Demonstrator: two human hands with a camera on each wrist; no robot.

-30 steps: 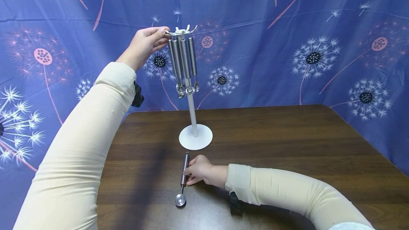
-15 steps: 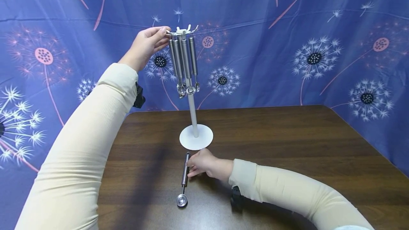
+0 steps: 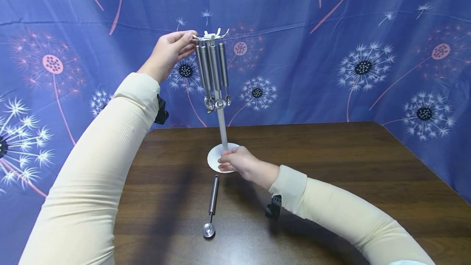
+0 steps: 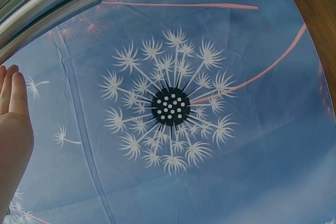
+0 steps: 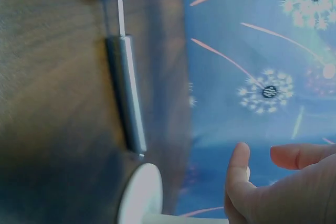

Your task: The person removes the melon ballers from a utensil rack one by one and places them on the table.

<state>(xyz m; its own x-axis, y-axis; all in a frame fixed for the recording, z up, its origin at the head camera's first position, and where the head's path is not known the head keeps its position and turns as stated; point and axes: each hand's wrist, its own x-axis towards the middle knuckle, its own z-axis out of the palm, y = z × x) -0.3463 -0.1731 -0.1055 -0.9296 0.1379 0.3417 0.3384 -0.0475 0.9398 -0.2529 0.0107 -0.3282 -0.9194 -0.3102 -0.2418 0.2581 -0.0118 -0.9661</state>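
Note:
My left hand [image 3: 171, 50] pinches a hook at the left of the white utensil stand's top [image 3: 210, 36]. From that top hang several steel utensils [image 3: 213, 64], handles up and small round heads down. In the left wrist view their handles [image 4: 47, 19] run past the fingers [image 4: 18, 95]. On the table lies one more steel utensil [image 3: 214, 195], slim-handled with a small round head like a melon baller's. Beyond it, my right hand [image 3: 243, 162] is over the stand's round base [image 3: 212, 160], beside the pole. Thumb and fingers are apart in the right wrist view; whether they touch the pole is unclear.
The dark wooden table [image 3: 312, 167] reaches back to a blue dandelion-print cloth [image 3: 305, 72] hanging behind it. The pole [image 3: 221, 124] rises from the base with a slight lean to the left in the head view.
My right hand has let go of the utensil on the table and moved forward to the stand's base. The utensil stays lying there. My left hand keeps its hold on the stand's top.

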